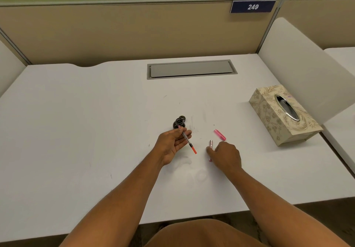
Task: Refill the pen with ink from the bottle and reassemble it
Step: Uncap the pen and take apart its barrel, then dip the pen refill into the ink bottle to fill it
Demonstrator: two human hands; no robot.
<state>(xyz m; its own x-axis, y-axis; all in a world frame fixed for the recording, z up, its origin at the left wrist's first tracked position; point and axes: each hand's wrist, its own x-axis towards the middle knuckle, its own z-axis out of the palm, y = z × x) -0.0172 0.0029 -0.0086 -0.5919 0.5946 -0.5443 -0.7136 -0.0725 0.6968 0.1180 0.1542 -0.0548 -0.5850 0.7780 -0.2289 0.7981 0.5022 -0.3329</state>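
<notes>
An open dark ink bottle (179, 123) stands mid-table with its black lid (182, 117) lying just behind it. My left hand (172, 144) lies palm up just in front of the bottle and pinches the pen's clear inner section (187, 140), whose orange end points toward me. Its nib end sits near the bottle's mouth. My right hand (226, 155) rests on the table with its fingers curled at the pink barrel (210, 146), which lies on the surface. A pink cap (220, 135) lies apart, to the right of the bottle.
A patterned tissue box (282, 115) stands at the right on the white desk (76, 131). A grey cable hatch (192, 69) is set into the desk's back. Beige partitions and white side panels enclose the desk.
</notes>
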